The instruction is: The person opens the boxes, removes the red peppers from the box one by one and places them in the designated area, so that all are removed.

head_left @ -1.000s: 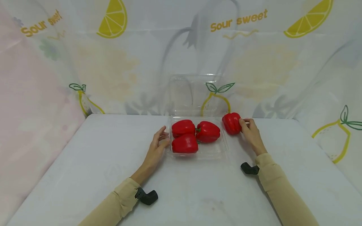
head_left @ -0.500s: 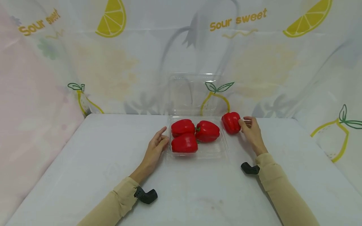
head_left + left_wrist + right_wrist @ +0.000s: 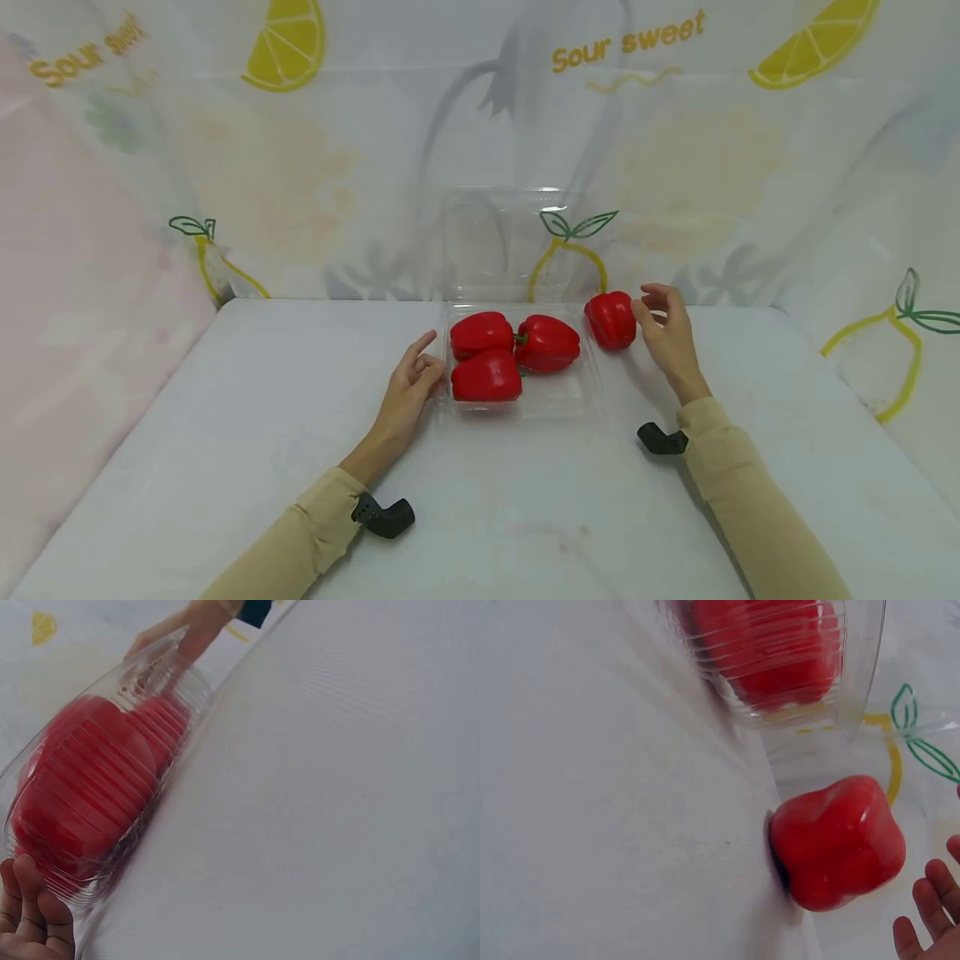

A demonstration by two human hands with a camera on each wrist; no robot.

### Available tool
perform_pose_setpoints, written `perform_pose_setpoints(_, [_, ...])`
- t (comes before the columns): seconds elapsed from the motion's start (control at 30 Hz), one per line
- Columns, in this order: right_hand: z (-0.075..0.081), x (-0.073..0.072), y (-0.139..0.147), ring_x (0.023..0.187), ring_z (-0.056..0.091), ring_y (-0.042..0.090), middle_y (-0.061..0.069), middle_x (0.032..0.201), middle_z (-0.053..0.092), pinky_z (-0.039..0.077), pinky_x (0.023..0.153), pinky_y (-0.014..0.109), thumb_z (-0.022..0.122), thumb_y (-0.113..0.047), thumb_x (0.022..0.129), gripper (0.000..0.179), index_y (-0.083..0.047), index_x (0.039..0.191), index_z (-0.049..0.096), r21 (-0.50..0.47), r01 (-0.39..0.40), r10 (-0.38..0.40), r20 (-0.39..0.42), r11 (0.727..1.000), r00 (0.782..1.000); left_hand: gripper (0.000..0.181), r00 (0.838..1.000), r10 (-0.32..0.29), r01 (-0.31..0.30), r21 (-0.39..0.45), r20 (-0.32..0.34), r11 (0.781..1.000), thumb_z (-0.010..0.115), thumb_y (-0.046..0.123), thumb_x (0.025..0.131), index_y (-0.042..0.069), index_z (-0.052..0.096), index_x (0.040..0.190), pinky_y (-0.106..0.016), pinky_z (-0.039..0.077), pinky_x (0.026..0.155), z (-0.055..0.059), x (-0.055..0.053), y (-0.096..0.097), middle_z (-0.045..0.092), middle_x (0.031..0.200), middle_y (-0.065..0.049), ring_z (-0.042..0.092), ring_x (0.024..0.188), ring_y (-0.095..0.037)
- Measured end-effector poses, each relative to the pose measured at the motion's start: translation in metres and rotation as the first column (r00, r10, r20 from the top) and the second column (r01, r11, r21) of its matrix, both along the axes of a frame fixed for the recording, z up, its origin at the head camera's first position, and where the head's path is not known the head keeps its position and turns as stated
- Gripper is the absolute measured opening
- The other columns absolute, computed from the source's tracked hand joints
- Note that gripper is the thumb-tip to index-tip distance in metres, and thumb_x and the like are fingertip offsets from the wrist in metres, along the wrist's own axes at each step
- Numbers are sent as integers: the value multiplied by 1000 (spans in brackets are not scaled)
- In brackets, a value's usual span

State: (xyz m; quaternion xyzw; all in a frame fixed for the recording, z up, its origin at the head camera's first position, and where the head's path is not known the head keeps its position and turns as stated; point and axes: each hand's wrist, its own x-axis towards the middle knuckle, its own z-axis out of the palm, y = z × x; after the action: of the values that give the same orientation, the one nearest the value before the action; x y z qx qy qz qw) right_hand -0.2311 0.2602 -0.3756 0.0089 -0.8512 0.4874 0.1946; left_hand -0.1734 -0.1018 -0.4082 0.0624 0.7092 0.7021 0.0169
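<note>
Three red bell peppers (image 3: 486,377) lie together in a clear plastic clamshell box (image 3: 551,404), its lid (image 3: 480,242) standing raised at the back. A fourth red bell pepper (image 3: 611,321) sits on the table just outside the box's right side. My right hand (image 3: 670,337) is beside that pepper, fingers loosely bent; the right wrist view shows a gap between the fingers (image 3: 936,896) and the pepper. My left hand (image 3: 405,392) is at the box's left side, fingers relaxed. In the left wrist view its fingertips (image 3: 26,874) are at the box's end, apparently touching it.
A white table (image 3: 480,508) spreads under everything. Directly behind its back edge hangs a printed curtain (image 3: 375,167) with lemon patterns, and more curtain flanks both sides. Each wrist carries a dark camera mount (image 3: 384,517).
My right hand has loosened from the fourth pepper and drawn slightly up and away from it. The left hand stays by the box. The head view has tilted slightly.
</note>
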Motion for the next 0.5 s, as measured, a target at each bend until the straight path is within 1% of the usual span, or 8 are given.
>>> perform_pose_setpoints(0.17, [6, 1, -8, 116, 45, 26, 19, 127, 49, 36, 99, 41, 51, -21, 95, 41, -5, 132, 44, -2, -63, 63, -29, 998, 998, 52, 1000, 2, -2, -4, 1, 1000, 46, 13, 98, 17, 31, 147, -18, 46, 76, 2, 1, -1, 53, 90, 2, 50, 83, -10])
perform_pose_setpoints(0.3, [9, 4, -12, 118, 45, 30, 19, 128, 49, 35, 102, 49, 52, -19, 95, 41, -4, 132, 44, 13, -110, 110, -32, 994, 993, 52, 1000, -3, 3, -2, 10, 1000, 46, 13, 98, 17, 30, 147, -18, 46, 76, 2, 2, -1, 52, 90, 1, 50, 83, -11])
perform_pose_setpoints(0.37, [11, 5, -13, 119, 45, 32, 20, 128, 49, 34, 103, 53, 52, -20, 96, 40, -3, 132, 44, 34, -124, 125, -33, 992, 992, 52, 1000, -4, 4, 2, 12, 1000, 46, 13, 98, 17, 29, 147, -18, 47, 75, 2, 2, 0, 52, 90, 1, 50, 82, -11])
perform_pose_setpoints(0.5, [12, 6, -15, 118, 46, 34, 20, 127, 50, 35, 103, 55, 51, -19, 96, 39, -2, 130, 45, 64, -139, 142, -50, 988, 989, 53, 1000, -8, 8, 9, 7, 1000, 46, 14, 98, 17, 28, 148, -18, 47, 74, 2, 1, 0, 52, 89, 0, 50, 79, -12])
